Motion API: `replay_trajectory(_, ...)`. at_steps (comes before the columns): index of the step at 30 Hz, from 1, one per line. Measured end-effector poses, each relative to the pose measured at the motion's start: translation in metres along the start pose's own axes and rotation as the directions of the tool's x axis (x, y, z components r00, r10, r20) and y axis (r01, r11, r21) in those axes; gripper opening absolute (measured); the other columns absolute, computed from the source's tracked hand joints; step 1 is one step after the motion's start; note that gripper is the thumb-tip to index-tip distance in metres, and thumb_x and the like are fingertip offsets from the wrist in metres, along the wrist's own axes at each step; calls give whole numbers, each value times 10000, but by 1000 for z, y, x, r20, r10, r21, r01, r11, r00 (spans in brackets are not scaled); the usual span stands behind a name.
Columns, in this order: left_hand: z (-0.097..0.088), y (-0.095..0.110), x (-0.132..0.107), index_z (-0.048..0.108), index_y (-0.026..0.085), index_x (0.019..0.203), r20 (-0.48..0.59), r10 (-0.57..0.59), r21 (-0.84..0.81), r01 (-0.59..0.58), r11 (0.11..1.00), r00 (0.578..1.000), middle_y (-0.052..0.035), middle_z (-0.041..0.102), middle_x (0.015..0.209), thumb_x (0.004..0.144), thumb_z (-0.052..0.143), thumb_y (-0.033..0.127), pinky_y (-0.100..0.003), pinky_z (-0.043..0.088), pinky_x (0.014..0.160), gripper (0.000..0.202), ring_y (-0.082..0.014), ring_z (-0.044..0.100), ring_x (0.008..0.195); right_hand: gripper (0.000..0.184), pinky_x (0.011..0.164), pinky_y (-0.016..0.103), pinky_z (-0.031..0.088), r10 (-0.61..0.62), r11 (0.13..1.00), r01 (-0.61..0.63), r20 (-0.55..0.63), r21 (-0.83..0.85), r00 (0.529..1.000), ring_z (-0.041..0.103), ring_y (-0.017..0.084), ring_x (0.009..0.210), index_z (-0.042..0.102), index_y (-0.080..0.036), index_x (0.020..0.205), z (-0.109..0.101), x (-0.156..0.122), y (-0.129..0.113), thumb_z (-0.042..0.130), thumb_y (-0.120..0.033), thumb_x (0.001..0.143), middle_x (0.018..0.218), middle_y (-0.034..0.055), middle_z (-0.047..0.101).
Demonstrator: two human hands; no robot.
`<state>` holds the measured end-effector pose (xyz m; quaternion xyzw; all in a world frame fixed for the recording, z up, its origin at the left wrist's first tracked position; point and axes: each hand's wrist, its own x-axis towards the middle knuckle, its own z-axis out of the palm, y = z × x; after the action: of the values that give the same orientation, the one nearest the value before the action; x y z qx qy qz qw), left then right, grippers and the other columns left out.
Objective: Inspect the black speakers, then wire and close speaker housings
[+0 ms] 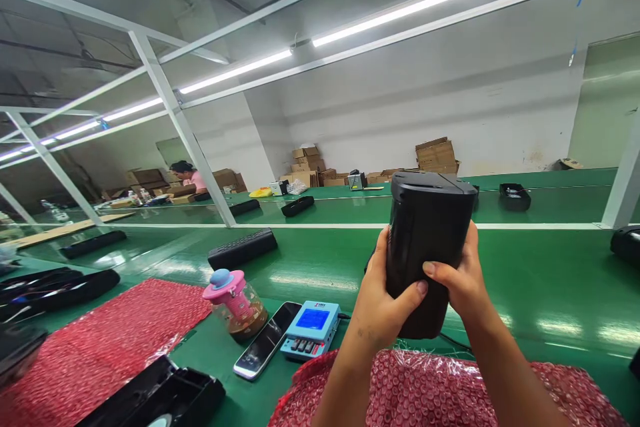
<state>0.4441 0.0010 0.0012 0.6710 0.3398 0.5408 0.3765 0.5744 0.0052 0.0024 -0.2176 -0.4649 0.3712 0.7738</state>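
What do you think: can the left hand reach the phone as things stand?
Probably not: the left hand, like the right hand, holds the black casing, with the blue device between that hand and the phone.

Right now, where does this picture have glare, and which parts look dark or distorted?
In the head view, a tube light is washed out white, and pale glare lies on the green surface; in the head view, the held black case is dark with little detail, and a slanted white post may show lens distortion.
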Motion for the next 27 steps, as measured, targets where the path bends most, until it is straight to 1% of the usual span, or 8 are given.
replay_trajectory(3,1,2,3,343,220,1427,54,12,-122,-5,992,998,-95,532,1345,728,701,432,-450,379,1075,814,-303,492,1250,827,812,378,525,-32,998,32,8,-63,999,577,230,962,335,-284,1252,0,-2,2,797,-263,567,1138,48,536)
replay_trajectory(6,3,5,3,383,234,1398,76,13,-176,1,984,997,-76,578,1286,733,704,465,-425,415,1046,773,-291,530,1210,843,829,391,514,-49,995,50,20,-91,999,564,237,983,315,-295,1280,0,-3,1,791,-274,584,1161,52,518)
replay_trajectory(10,4,5,3,357,220,1418,76,42,-201,-26,979,996,-84,547,1338,736,686,511,-418,411,1056,810,-303,498,1248,834,840,393,509,-56,994,60,49,-90,997,557,238,997,298,-304,1286,0,-5,0,779,-269,606,1174,49,506)
replay_trajectory(13,1,1,4,363,206,1405,56,81,-289,-61,955,995,-92,530,1363,739,660,540,-413,401,1069,802,-306,477,1272,831,822,388,506,-64,987,76,89,-144,994,550,232,971,282,-314,1295,3,-7,0,756,-258,614,1160,47,491)
replay_trajectory(16,-4,-5,8,392,207,1374,19,51,-356,-41,933,999,-95,545,1341,722,652,573,-421,415,1056,791,-312,485,1263,876,876,425,471,-61,973,87,124,-213,990,530,239,981,236,-326,1322,7,-8,4,745,-260,613,1161,50,466)
replay_trajectory(20,-5,-12,10,421,209,1351,-10,82,-348,-81,934,997,-98,550,1327,743,625,585,-434,418,1050,744,-313,498,1245,892,897,447,457,-14,981,40,136,-190,991,529,256,1008,196,-319,1330,10,-9,11,735,-275,621,1184,66,452)
replay_trajectory(24,4,-12,8,428,218,1355,-122,130,-290,-161,943,984,-86,551,1328,820,569,548,-417,393,1073,644,-287,502,1244,873,848,399,481,8,992,15,176,-126,984,545,240,986,189,-320,1327,6,-6,12,724,-247,642,1178,62,474)
replay_trajectory(27,10,-13,6,377,210,1398,-144,142,-209,-170,963,979,-91,519,1370,842,546,559,-403,383,1082,678,-284,474,1276,849,800,357,493,38,997,-21,212,-81,976,553,221,950,210,-320,1315,0,-2,12,725,-239,646,1154,46,497)
